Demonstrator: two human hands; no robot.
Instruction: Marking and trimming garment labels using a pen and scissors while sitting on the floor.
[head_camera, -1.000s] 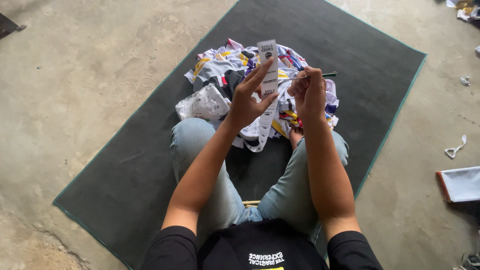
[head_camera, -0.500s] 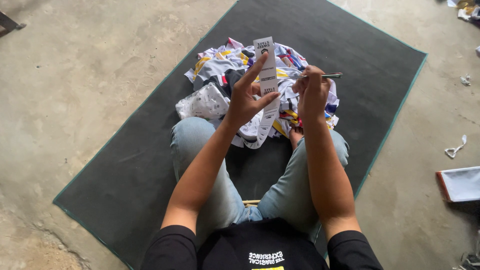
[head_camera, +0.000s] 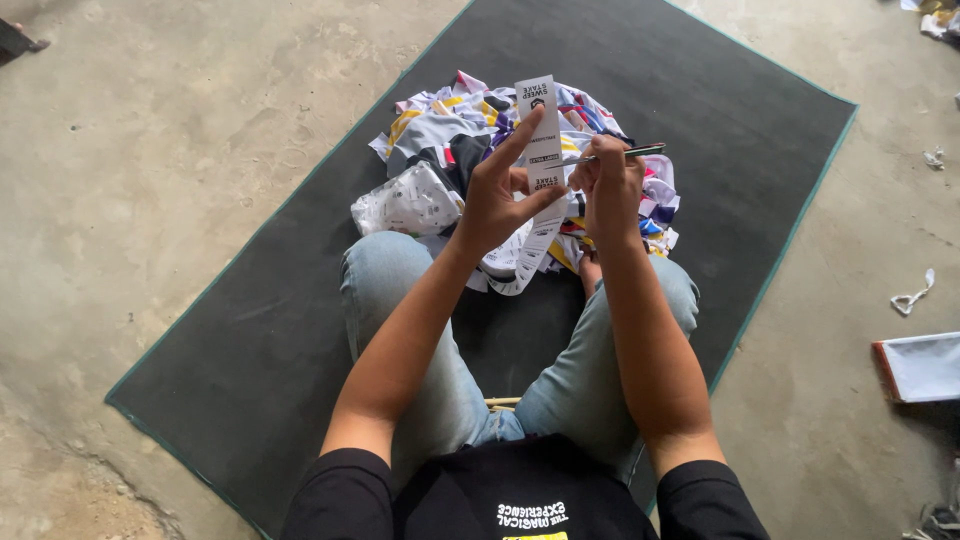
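Change since a second ago: little has moved; the left hand (head_camera: 497, 205) has lifted the paper strip (head_camera: 541, 175) slightly higher, and the thin tool (head_camera: 625, 153) in the right hand (head_camera: 607, 190) has tipped a little.
Left hand: thumb and fingers pinch the long white strip near its middle, forefinger stretched up along it; the strip stands nearly upright, its lower end curling down toward the lap.
Right hand: closed around a slim dark tool, pen-like or blade-like, whose tip points right; the hand sits just beside the strip, almost touching the left hand.
Where the strip is: held in the air above the pile of cloth (head_camera: 470, 150), in front of the knees.
Progress, as a judgement: the work on this strip looks under way, not finished; the heap of coloured cloth and a white printed bag (head_camera: 408, 200) lie unsorted on the dark mat (head_camera: 250, 330), so much seems left.
Hard to make out: what the tool is, whether it touches the strip, and the strip's lower end, partly lost against the pile.
Surroundings: concrete floor (head_camera: 150, 130) around the mat; a flat white-and-orange thing (head_camera: 920, 366) is cut off at the right edge.
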